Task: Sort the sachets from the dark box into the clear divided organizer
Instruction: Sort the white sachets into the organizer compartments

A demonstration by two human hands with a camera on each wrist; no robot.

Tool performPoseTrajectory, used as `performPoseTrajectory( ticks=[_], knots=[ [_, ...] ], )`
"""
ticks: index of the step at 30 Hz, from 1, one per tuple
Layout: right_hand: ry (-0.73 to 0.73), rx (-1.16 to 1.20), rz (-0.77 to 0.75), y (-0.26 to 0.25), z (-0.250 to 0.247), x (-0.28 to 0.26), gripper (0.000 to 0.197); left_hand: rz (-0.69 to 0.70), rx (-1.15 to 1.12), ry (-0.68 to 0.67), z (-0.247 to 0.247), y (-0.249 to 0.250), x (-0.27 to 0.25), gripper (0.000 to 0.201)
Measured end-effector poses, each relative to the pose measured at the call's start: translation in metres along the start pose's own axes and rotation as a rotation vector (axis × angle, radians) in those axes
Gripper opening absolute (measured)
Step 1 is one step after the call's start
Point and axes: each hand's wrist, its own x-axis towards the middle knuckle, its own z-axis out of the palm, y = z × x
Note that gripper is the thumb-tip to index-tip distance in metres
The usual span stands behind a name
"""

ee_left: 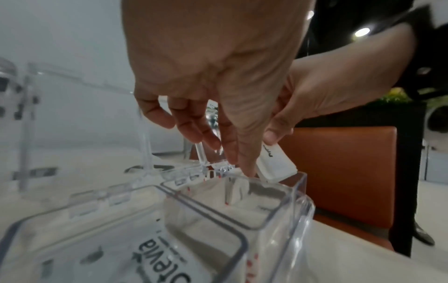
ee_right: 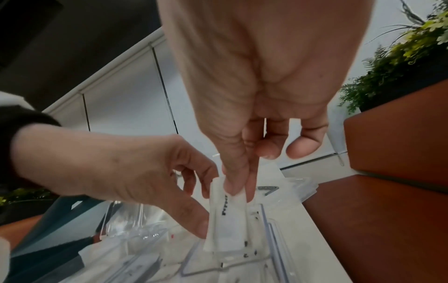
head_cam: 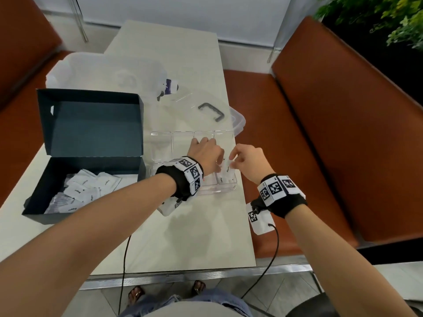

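Note:
The dark box point(head_cam: 91, 161) stands open at the left with several white sachets point(head_cam: 87, 191) inside. The clear divided organizer point(head_cam: 180, 145) lies to its right. Both hands hover over its near right compartment point(ee_left: 298, 191). My right hand point(head_cam: 232, 159) point(ee_right: 240, 189) pinches a white sachet point(head_cam: 227, 169) point(ee_right: 227, 226) point(ee_left: 276, 164) by its top, lower end in that compartment. My left hand point(head_cam: 214, 156) point(ee_left: 232, 153) points loosely down beside it, the thumb point(ee_right: 198, 229) touching the sachet's lower edge. Another sachet point(head_cam: 222, 180) lies in the compartment.
A translucent storage bin point(head_cam: 103, 69) stands behind the dark box. A clear lid with a grey handle point(head_cam: 210, 112) lies beyond the organizer. Orange bench seats point(head_cam: 297, 133) flank the white table, whose right edge point(head_cam: 242, 202) runs just past the organizer.

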Motion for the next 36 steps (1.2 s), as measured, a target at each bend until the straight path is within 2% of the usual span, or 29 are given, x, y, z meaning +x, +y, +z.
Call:
performPoseTrajectory(
  ticks=[6, 14, 16, 20, 27, 32, 36],
  knots=[
    [-0.117, -0.173, -0.024, 0.002, 0.007, 0.009, 0.018, 0.023, 0.211, 0.007, 0.007, 0.010, 0.011, 0.014],
    [-0.165, -0.285, -0.010, 0.008, 0.025, 0.020, 0.026, 0.012, 0.200, 0.023, 0.013, 0.009, 0.020, 0.015],
    [-0.128, -0.312, -0.016, 0.007, 0.032, 0.020, 0.027, 0.014, 0.192, 0.025, 0.014, 0.008, 0.021, 0.018],
    [-0.037, -0.430, -0.072, 0.006, 0.044, 0.016, 0.009, 0.023, 0.196, 0.009, 0.013, 0.007, 0.021, 0.021],
    [0.035, -0.637, -0.144, 0.009, 0.053, 0.009, 0.014, 0.036, 0.203, 0.014, 0.013, 0.006, 0.018, 0.018],
    [0.104, -0.554, -0.169, 0.012, 0.049, 0.003, 0.009, 0.058, 0.159, 0.029, 0.012, 0.003, 0.014, 0.018],
    [0.236, -0.496, -0.127, 0.011, 0.027, 0.001, 0.008, 0.077, 0.020, 0.064, 0.005, -0.002, 0.008, 0.019]
  ],
)
